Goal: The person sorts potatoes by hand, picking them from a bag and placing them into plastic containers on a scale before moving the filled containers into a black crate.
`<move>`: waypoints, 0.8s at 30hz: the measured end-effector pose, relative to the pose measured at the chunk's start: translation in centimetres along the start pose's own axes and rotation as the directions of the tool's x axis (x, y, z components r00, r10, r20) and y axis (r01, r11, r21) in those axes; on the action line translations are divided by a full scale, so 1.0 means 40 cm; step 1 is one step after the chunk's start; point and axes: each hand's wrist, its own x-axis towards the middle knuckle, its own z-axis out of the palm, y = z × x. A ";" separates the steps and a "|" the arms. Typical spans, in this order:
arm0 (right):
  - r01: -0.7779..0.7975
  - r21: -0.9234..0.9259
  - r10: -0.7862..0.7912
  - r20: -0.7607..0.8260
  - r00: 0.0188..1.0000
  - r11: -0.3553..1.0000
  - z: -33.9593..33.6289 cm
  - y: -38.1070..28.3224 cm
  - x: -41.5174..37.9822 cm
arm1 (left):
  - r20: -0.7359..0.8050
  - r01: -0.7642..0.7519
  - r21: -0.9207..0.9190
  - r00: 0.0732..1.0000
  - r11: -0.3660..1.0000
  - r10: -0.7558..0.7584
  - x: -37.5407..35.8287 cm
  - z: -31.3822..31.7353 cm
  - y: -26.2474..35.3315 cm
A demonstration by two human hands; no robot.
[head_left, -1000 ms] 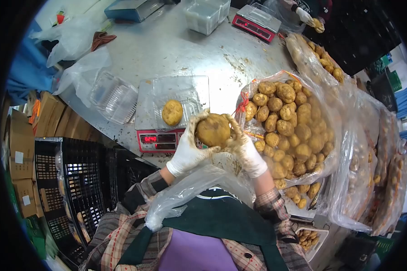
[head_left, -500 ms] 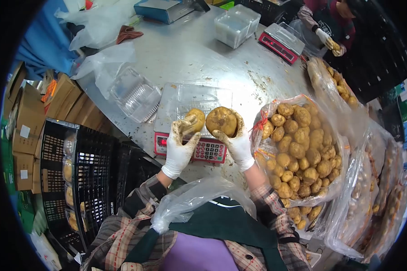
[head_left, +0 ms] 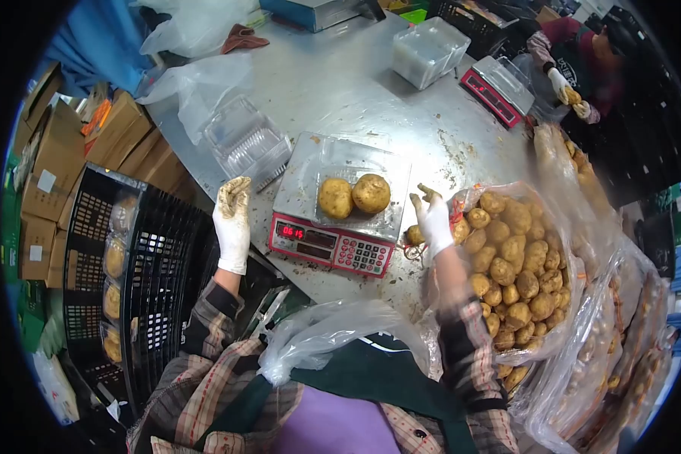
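Note:
Two potatoes, a left one (head_left: 335,198) and a right one (head_left: 371,194), sit side by side in a clear plastic box (head_left: 356,157) on the scale (head_left: 299,181). Its red display seems to read 0.615. My left hand (head_left: 232,227), in a soiled white glove, is raised left of the scale, fingers loosely bent and holding nothing. To the right, my gloved right hand (head_left: 433,223) is open with fingers apart, close to the bag of potatoes (head_left: 518,257). A single potato (head_left: 415,234) lies beside that hand.
An empty clear box (head_left: 246,140) lies left of the scale. Stacked clear boxes (head_left: 431,53) and a second scale (head_left: 495,89) stand farther back. Black crates (head_left: 159,280) with packed potatoes are at left. A co-worker's gloved hands (head_left: 571,98) hold potatoes at the upper right.
Both potatoes have been let go and now rest in the box on the scale. My hands have moved apart, left and right. The view has shifted slightly.

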 end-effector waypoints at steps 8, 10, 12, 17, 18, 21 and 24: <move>-0.187 0.409 0.117 0.191 0.975 0.893 0.168 0.024 0.239 | 0.286 0.353 0.029 0.894 0.935 -0.346 -0.081 0.061 -0.083; -0.147 0.402 0.092 0.152 0.984 0.904 0.194 0.015 0.246 | 0.358 0.438 0.034 0.834 0.898 -0.420 -0.107 0.089 -0.128; -0.007 0.087 -0.009 0.186 0.982 0.996 0.175 -0.048 0.197 | 0.403 0.501 0.092 0.772 0.861 -0.492 -0.124 0.117 -0.139; 0.108 -0.089 -0.075 0.316 0.946 0.990 0.084 -0.166 0.052 | 0.456 0.589 0.056 0.703 0.806 -0.546 -0.125 0.158 -0.119; 0.152 -0.136 -0.098 0.339 0.936 0.979 0.054 -0.193 0.022 | 0.446 0.586 0.049 0.712 0.809 -0.543 -0.122 0.163 -0.115; 0.354 -0.043 -0.334 0.242 0.911 0.934 0.071 -0.144 0.023 | 0.431 0.568 0.072 0.724 0.820 -0.539 -0.116 0.169 -0.128; 0.150 0.017 -0.146 0.377 0.915 0.988 0.090 -0.129 0.086 | 0.355 0.582 -0.006 0.761 0.813 -0.543 -0.111 0.189 -0.126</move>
